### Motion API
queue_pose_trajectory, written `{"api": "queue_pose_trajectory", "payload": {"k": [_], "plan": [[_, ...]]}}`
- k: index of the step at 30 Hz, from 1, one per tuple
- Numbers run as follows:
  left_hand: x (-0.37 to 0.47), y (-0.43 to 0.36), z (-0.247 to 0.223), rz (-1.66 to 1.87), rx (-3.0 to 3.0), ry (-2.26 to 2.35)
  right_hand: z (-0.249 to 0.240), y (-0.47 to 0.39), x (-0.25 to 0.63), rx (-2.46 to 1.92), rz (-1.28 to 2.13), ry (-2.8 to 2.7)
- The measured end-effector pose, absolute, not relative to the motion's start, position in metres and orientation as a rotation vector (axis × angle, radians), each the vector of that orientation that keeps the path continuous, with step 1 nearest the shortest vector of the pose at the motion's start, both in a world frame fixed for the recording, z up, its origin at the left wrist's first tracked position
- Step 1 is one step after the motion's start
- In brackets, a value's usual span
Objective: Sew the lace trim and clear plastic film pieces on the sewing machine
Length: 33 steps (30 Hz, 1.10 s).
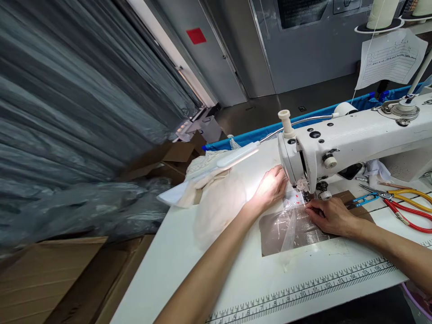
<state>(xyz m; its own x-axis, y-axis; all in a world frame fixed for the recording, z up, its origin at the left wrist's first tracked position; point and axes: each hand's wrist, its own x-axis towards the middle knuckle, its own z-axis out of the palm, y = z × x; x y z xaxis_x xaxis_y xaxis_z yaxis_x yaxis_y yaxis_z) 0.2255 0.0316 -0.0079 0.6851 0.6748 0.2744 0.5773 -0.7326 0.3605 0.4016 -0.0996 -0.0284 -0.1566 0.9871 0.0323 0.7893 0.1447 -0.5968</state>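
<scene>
A white sewing machine [364, 139] stands at the right of the white table. Thin clear plastic [290, 225] lies over a brown plate below the needle area. My left hand [272, 186] is beside the machine head, fingers bent and close together; what is under its fingertips is hidden. To the right of the presser foot, my right hand [329, 216] pinches the plastic's upper edge between thumb and fingers. A small white piece with red marks [294, 198] shows between the hands.
Scissors with yellow handles [410, 195], red-handled scissors [408, 218] and blue snips [366, 199] lie at the right. A lamp [238, 155] reaches over pale fabric [219, 207]. Printed rulers [303, 292] line the front edge. Cardboard boxes [50, 274] stand left.
</scene>
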Motion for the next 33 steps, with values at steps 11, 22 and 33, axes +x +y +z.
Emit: {"api": "queue_pose_trajectory", "payload": {"k": [11, 22, 33], "plan": [[0.197, -0.048, -0.025, 0.49, 2.939, 0.407, -0.03, -0.102, 0.401, -1.731, 0.636, -1.956], [0.189, -0.051, -0.034, 0.224, 2.92, 0.798, -0.025, -0.11, 0.4, -1.638, 0.582, -1.964], [0.185, -0.053, -0.038, 0.634, 2.965, 0.7, -0.033, -0.111, 0.399, -1.53, 0.595, -1.857]]}}
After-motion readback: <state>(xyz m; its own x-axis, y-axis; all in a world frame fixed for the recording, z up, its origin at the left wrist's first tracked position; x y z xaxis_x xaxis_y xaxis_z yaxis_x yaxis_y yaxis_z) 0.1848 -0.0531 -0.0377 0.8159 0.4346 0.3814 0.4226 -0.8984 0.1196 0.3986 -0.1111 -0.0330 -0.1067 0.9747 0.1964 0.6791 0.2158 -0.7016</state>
